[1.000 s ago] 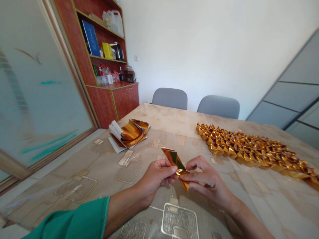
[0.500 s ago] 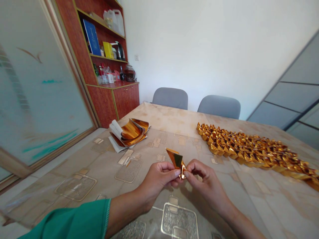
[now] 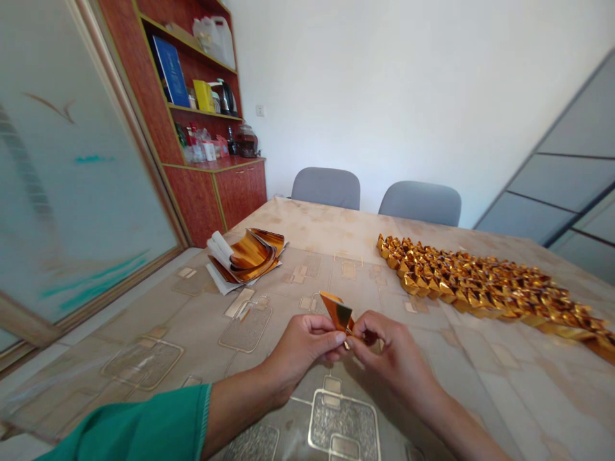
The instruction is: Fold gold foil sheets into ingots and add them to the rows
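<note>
A small folded piece of gold foil paper (image 3: 337, 312) is pinched between both hands above the table. My left hand (image 3: 300, 349) grips its lower left edge with thumb and fingers closed. My right hand (image 3: 391, 355) pinches the lower right end, fingers curled round it. Only the upper tip of the paper shows above the fingers. A stack of flat gold foil sheets (image 3: 247, 254) with curled edges lies on the table to the far left. A long spread of several folded gold paper ingots (image 3: 480, 285) covers the table's right side.
The table (image 3: 144, 333) has a beige patterned cover. Two grey chairs (image 3: 327, 187) (image 3: 420, 202) stand at its far edge. A red wooden cabinet (image 3: 216, 186) with shelves of items stands at the back left, beside a frosted glass panel (image 3: 62, 179).
The gold paper has been folded shorter: its lower end, which stuck out below my right hand, is now tucked between the fingers. Both hands have closed in together.
</note>
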Demonstrator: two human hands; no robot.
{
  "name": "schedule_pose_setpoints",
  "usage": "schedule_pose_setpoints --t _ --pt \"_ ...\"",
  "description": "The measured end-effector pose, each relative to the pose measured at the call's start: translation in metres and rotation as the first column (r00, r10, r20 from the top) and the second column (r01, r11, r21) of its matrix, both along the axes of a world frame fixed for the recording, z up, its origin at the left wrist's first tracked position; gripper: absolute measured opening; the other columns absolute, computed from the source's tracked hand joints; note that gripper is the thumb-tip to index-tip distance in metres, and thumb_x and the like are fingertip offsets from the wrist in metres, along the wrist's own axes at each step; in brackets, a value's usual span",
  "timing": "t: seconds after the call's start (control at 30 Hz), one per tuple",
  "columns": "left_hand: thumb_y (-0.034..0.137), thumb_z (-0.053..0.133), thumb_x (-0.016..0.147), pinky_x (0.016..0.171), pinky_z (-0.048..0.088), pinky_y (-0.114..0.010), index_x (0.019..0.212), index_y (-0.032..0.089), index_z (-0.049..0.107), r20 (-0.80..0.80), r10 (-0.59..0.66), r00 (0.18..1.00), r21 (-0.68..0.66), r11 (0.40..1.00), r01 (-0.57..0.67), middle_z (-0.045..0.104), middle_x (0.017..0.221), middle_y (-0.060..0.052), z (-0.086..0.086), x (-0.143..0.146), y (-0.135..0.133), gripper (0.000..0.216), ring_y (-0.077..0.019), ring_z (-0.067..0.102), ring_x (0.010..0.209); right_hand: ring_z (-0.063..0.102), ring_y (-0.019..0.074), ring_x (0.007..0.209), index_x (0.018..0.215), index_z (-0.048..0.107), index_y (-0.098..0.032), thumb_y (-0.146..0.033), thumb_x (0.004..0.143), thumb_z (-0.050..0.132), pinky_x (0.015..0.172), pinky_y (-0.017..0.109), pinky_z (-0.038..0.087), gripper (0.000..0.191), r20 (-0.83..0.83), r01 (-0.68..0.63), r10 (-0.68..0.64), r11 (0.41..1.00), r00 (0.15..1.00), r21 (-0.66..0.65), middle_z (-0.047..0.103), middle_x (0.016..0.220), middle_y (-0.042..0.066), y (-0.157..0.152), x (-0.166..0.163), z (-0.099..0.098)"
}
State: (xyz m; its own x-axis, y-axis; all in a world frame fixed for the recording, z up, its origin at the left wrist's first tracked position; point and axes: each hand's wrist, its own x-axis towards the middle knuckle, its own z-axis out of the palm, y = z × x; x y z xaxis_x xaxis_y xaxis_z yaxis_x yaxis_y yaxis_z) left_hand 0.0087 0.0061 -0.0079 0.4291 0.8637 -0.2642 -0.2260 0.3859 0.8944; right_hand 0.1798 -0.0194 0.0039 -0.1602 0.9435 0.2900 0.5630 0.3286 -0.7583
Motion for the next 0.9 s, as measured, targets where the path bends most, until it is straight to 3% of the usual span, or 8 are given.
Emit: schedule_pose_setpoints --t 0.23,0.43,0.6,0.7,0.8,0.9 --pt "0.043 0.089 0.057 0.059 0.047 -0.019 0.073 0.010 0.069 0.020 -0.049 0.999 -0.074 0.996 0.050 0.072 0.070 -0.004 0.0006 -0.0024 0.0008 0.041 -0.0089 0.062 0.061 0.050 0.0145 0.063 0.069 0.058 -0.020 -0.024 0.086 0.062 0.057 0.026 0.034 0.018 0.001 -0.073 0.073 0.997 0.997 -0.028 0.059 0.067 -0.001 -0.0020 0.0018 0.0020" --pt "0.042 0.089 0.058 0.061 0.049 -0.020 0.074 0.011 0.068 0.034 -0.041 0.999 -0.096 0.994 0.044 0.073 0.071 -0.005 0.0016 -0.0025 -0.0001 0.041 -0.0105 0.066 0.063 0.051 0.0146 0.062 0.075 0.057 -0.020 -0.034 0.089 0.062 0.057 0.026 0.037 0.020 -0.301 -0.074 0.027 0.987 0.953 -0.145 0.061 0.067 -0.001 -0.0026 -0.0029 -0.0053" --pt "0.043 0.090 0.057 0.062 0.050 -0.020 0.075 0.011 0.070 0.042 -0.087 0.995 -0.115 0.989 0.091 0.072 0.070 -0.004 0.0031 -0.0041 -0.0006 0.042 -0.0110 0.067 0.064 0.048 0.0132 0.060 0.069 0.057 -0.020 -0.026 0.085 0.064 0.055 0.025 0.034 0.018 -0.227 -0.042 0.019 0.994 0.974 -0.098 0.058 0.063 -0.002 -0.0020 -0.0047 -0.0063" --pt "0.041 0.090 0.059 0.062 0.050 -0.021 0.078 0.010 0.071 0.052 -0.111 0.992 -0.125 0.985 0.116 0.072 0.071 -0.005 0.0037 -0.0040 -0.0001 0.040 -0.0113 0.067 0.064 0.047 0.0126 0.059 0.069 0.056 -0.020 -0.025 0.085 0.064 0.055 0.024 0.034 0.020 -0.275 -0.065 0.027 0.989 0.961 -0.131 0.056 0.063 -0.003 -0.0027 -0.0055 -0.0065" --pt "0.038 0.089 0.062 0.066 0.051 -0.022 0.085 0.011 0.074 0.100 -0.075 0.992 -0.111 0.990 0.086 0.073 0.079 -0.006 0.0042 -0.0029 0.0013 0.038 -0.0120 0.068 0.068 0.051 0.0140 0.066 0.079 0.058 -0.020 -0.035 0.089 0.063 0.059 0.026 0.038 0.019 -0.441 -0.103 0.026 0.983 0.897 -0.153 0.058 0.072 -0.001 -0.0024 -0.0034 -0.0064" --pt "0.037 0.088 0.063 0.071 0.051 -0.023 0.086 0.013 0.076 0.166 0.038 0.985 -0.069 0.997 -0.027 0.073 0.084 -0.005 0.0046 -0.0025 0.0031 0.036 -0.0113 0.066 0.072 0.051 0.0145 0.067 0.087 0.058 -0.021 -0.047 0.081 0.071 0.060 0.027 0.039 0.030 -0.538 -0.095 -0.018 0.979 0.843 -0.182 0.057 0.074 -0.001 0.0003 0.0001 -0.0055"
